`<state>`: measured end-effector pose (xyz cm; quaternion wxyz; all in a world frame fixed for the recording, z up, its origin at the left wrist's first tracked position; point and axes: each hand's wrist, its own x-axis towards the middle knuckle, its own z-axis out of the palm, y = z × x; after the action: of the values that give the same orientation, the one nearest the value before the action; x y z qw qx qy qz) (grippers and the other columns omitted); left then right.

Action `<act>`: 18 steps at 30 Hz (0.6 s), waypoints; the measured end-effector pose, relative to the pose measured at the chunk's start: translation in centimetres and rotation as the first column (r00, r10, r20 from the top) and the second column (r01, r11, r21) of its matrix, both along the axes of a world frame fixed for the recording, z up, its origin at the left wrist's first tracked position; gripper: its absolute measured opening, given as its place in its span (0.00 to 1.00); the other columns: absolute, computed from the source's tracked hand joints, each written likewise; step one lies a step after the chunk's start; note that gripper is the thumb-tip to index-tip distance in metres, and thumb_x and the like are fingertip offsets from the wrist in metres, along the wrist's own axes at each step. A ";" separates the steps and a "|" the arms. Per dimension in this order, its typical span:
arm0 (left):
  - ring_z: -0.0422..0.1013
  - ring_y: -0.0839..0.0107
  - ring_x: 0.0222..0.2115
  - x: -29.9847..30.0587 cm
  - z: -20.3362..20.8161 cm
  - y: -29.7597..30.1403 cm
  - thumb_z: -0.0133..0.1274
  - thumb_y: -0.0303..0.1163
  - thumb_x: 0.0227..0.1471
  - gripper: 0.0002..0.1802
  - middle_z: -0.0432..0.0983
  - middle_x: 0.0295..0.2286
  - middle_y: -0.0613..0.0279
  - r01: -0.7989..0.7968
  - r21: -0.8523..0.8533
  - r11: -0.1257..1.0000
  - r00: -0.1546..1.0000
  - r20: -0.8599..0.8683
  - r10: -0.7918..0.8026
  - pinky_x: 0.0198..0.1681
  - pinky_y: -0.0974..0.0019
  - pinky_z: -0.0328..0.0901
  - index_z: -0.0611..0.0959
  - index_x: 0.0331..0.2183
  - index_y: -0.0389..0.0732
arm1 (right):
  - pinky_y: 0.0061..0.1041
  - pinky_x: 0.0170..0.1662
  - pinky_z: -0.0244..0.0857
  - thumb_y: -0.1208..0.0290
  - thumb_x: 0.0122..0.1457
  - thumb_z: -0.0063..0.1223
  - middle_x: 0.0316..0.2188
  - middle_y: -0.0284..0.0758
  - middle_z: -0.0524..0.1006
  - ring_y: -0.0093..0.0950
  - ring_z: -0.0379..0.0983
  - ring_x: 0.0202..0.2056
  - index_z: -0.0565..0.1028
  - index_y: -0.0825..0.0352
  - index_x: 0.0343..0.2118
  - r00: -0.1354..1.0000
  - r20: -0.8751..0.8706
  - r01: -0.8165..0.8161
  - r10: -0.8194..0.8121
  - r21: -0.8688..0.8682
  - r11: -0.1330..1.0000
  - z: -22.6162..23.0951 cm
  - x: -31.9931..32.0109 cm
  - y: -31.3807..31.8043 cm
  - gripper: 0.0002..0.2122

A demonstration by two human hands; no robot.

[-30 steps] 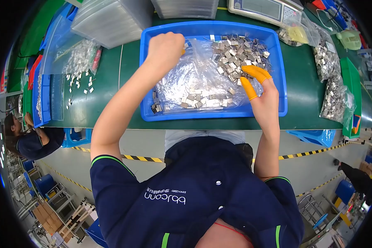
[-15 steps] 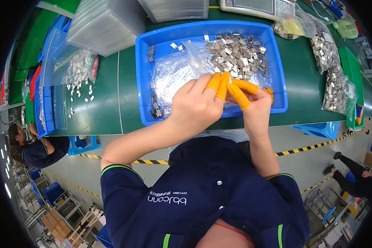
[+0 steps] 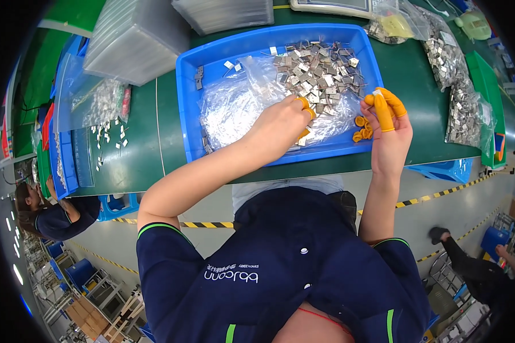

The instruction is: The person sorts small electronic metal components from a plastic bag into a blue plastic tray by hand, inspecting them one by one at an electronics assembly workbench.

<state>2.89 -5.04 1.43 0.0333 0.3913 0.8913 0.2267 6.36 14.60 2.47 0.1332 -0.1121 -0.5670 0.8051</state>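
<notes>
Right hand (image 3: 390, 140): at right of frame, just outside the tray's right rim; thumb and fingers, in orange finger cots, pinched together at the tips on what looks like a small pale piece (image 3: 377, 92), too small to identify. Left hand (image 3: 277, 128): at centre of frame, above the lower middle of the tray, fingers bent and pointing right; fingertips partly hidden, so cannot tell whether anything is grasped.

Blue tray (image 3: 280, 158): upper centre of frame, on a green table (image 3: 426, 74). Heap of small metal parts (image 3: 320, 71) in its upper right portion. Crumpled clear bag (image 3: 226, 117) over much of the tray's left and middle. Two white pieces (image 3: 233, 66) near the bag's upper edge; dark parts (image 3: 199, 78) by the left wall. Rolled orange cots (image 3: 361, 130) in the tray's lower right corner, near the right hand.

Surroundings: stack of clear plastic trays (image 3: 137, 46), upper left; bag of white parts (image 3: 104, 100), left, loose white parts (image 3: 120, 134) below it; filled bags of metal parts (image 3: 463, 117), far right, beside a green bin (image 3: 480, 74). Co-worker (image 3: 68, 216) at left edge.
</notes>
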 end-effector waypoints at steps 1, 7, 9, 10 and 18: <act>0.68 0.59 0.31 0.0 -0.1 0.2 0.56 0.29 0.39 0.12 0.71 0.27 0.54 0.006 -0.002 1.000 1.000 0.002 -0.006 0.35 0.64 0.65 0.78 0.31 0.37 | 0.17 0.36 0.66 0.75 0.55 0.48 0.32 0.38 0.75 0.26 0.73 0.34 0.70 0.72 0.40 1.000 -0.006 0.011 -0.010 0.041 0.999 -0.2 0.1 0.0 0.10; 0.70 0.60 0.28 -0.8 1.6 0.9 0.56 0.29 0.40 0.11 0.71 0.25 0.53 0.041 -0.050 0.998 0.998 0.056 -0.038 0.33 0.65 0.66 0.77 0.29 0.34 | 0.13 0.33 0.63 0.75 0.54 0.50 0.31 0.36 0.75 0.22 0.73 0.33 0.72 0.71 0.41 1.000 0.008 -0.003 0.002 0.097 0.995 0.4 0.6 -0.4 0.11; 0.72 0.62 0.25 -0.6 4.0 1.0 0.57 0.28 0.40 0.11 0.73 0.24 0.50 -0.191 0.048 0.980 0.915 0.371 0.160 0.31 0.69 0.67 0.76 0.28 0.32 | 0.13 0.33 0.63 0.75 0.54 0.50 0.31 0.36 0.75 0.23 0.73 0.33 0.72 0.72 0.41 0.999 0.033 -0.004 0.001 0.106 0.994 0.7 1.0 -0.7 0.11; 0.74 0.67 0.26 -0.3 4.0 0.8 0.58 0.27 0.41 0.11 0.76 0.25 0.51 -0.317 0.199 0.927 0.873 0.444 0.203 0.33 0.72 0.67 0.77 0.29 0.31 | 0.13 0.33 0.63 0.76 0.54 0.50 0.31 0.36 0.75 0.23 0.73 0.34 0.72 0.72 0.40 0.998 0.059 -0.010 0.004 0.116 0.993 0.8 1.3 -1.0 0.11; 0.72 0.73 0.32 4.2 3.7 -0.8 0.58 0.18 0.38 0.12 0.76 0.32 0.58 -0.742 0.562 0.366 0.587 0.808 -0.050 0.39 0.71 0.66 0.80 0.32 0.32 | 0.19 0.40 0.65 0.85 0.46 0.55 0.36 0.37 0.73 0.23 0.70 0.37 0.76 0.71 0.33 0.952 -0.131 -0.238 0.276 0.245 0.940 0.1 3.7 -4.8 0.09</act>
<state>7.05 -5.86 5.09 0.1163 0.0034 0.6147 0.7801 10.04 9.81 2.61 0.0847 0.0454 -0.6521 0.7521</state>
